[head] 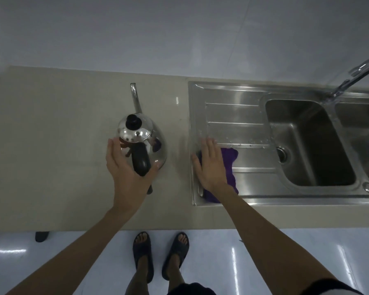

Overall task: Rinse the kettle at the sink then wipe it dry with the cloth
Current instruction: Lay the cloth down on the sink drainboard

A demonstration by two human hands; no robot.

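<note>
A shiny steel kettle (145,135) with a black lid knob, a long thin spout and a black handle stands upright on the beige counter (51,145). My left hand (126,167) is spread around the near end of the handle, fingers apart, touching the kettle's side but not closed on it. A purple cloth (229,165) lies on the sink's draining board (232,116). My right hand (209,165) rests flat on the cloth with fingers straight.
To the right is a steel double sink with its left basin (307,145) and drain. A faucet (356,75) reaches in from the upper right with water running. White wall behind; glossy floor and my sandalled feet below the counter edge.
</note>
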